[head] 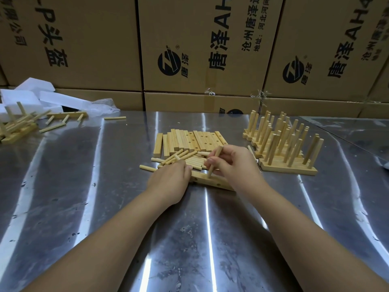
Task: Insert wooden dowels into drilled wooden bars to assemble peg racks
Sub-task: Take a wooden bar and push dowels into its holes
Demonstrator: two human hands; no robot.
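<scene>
A drilled wooden bar [212,183] lies on the metal table [84,175] in front of me. My right hand [233,165] pinches a wooden dowel [214,161], held upright and slightly tilted, its lower end at a hole in the bar. My left hand [170,180] rests on the bar's left end, knuckles up; its fingertips are hidden near the loose dowels [185,158]. Behind lies a row of drilled bars [189,140] side by side.
Several finished peg racks [282,142] stand at the right. At the far left lie more racks and dowels [19,125] beside white foam blocks [31,93]. One dowel [115,118] lies alone. Stacked cardboard boxes [200,49] wall off the back.
</scene>
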